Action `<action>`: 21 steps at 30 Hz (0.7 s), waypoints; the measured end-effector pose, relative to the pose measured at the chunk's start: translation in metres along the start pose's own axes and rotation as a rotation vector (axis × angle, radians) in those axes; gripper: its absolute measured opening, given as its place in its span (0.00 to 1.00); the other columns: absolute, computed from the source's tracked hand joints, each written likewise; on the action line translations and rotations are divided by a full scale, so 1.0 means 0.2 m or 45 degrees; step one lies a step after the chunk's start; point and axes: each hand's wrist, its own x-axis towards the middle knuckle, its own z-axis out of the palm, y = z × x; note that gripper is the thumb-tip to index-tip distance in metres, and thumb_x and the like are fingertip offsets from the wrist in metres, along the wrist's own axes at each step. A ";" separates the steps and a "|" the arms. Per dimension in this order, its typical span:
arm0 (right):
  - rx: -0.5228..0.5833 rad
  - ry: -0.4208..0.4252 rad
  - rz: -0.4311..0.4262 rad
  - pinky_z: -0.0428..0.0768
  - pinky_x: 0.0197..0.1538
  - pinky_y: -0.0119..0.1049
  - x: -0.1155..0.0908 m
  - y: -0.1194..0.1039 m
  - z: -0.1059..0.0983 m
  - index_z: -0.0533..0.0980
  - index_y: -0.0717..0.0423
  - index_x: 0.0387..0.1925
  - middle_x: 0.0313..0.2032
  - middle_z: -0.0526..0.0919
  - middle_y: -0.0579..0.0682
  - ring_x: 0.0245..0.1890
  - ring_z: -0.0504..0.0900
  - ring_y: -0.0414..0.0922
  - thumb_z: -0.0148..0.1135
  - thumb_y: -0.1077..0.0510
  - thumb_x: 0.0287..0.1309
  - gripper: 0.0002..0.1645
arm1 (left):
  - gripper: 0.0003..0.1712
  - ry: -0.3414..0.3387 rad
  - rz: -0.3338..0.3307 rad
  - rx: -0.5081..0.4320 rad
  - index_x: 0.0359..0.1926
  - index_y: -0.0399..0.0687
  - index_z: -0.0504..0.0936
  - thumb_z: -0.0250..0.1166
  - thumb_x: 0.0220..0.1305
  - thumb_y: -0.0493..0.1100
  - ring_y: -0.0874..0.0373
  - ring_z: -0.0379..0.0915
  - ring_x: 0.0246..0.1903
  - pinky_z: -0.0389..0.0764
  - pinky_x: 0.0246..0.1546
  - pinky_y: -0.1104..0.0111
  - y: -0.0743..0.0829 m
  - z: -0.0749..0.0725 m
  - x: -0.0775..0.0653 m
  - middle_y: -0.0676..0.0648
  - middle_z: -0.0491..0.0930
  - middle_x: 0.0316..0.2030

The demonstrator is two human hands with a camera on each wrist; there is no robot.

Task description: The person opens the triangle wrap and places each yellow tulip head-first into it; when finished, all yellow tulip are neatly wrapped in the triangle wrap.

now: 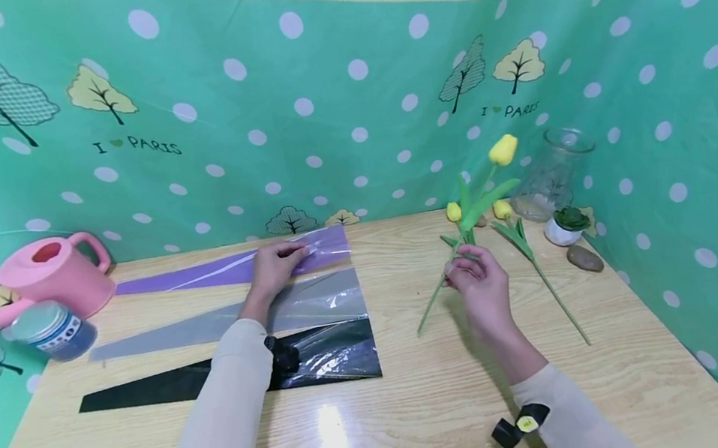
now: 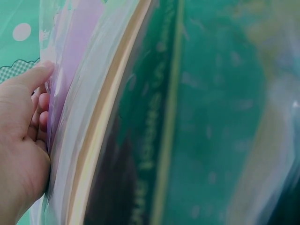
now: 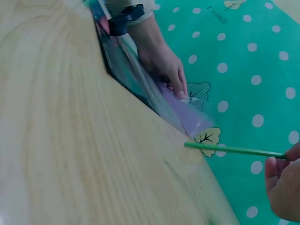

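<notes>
My left hand [image 1: 270, 273] pinches the purple plastic flower sleeve [image 1: 327, 242] near its wide end, with thumb and fingers at its edge [image 2: 68, 70] in the left wrist view. Nearer to me lie a grey sleeve [image 1: 189, 328] and a black one [image 1: 149, 388], tapering leftward. My right hand [image 1: 484, 287] grips the stem of a yellow tulip [image 1: 482, 206], its bloom tilted up and away. That tulip's bare stem end [image 3: 225, 149] sticks out past the fingers in the right wrist view. Beside it, another yellow tulip [image 1: 542, 272] lies on the table; a third bloom [image 1: 453, 211] shows behind.
At the back right stand a glass vase [image 1: 546, 176] and a small potted succulent [image 1: 567, 227], with a dark stone [image 1: 584, 258] close by. On the left are a pink watering can [image 1: 59, 271] and a blue jar [image 1: 60, 335]. A green dotted cloth [image 1: 332, 121] hangs behind the table.
</notes>
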 end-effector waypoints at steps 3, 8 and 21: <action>0.193 0.051 0.013 0.87 0.50 0.33 0.04 0.00 0.03 0.70 0.52 0.55 0.38 0.78 0.46 0.38 0.83 0.41 0.60 0.70 0.69 0.18 | 0.14 -0.001 -0.007 0.003 0.48 0.41 0.90 0.72 0.67 0.45 0.44 0.82 0.52 0.78 0.57 0.57 0.00 0.00 0.00 0.37 0.88 0.50; 0.462 0.180 0.037 0.85 0.58 0.38 0.14 0.02 0.11 0.67 0.51 0.55 0.38 0.80 0.47 0.41 0.85 0.46 0.60 0.69 0.70 0.19 | 0.14 -0.002 -0.012 0.005 0.48 0.41 0.90 0.72 0.66 0.44 0.44 0.82 0.54 0.78 0.60 0.54 0.00 -0.01 -0.01 0.38 0.88 0.51; 0.771 0.496 0.162 0.84 0.61 0.46 0.45 0.09 0.40 0.61 0.61 0.66 0.38 0.80 0.55 0.42 0.83 0.52 0.62 0.74 0.64 0.33 | 0.14 -0.009 0.008 0.024 0.49 0.42 0.90 0.72 0.67 0.45 0.43 0.82 0.54 0.78 0.62 0.53 0.00 -0.01 0.00 0.37 0.88 0.51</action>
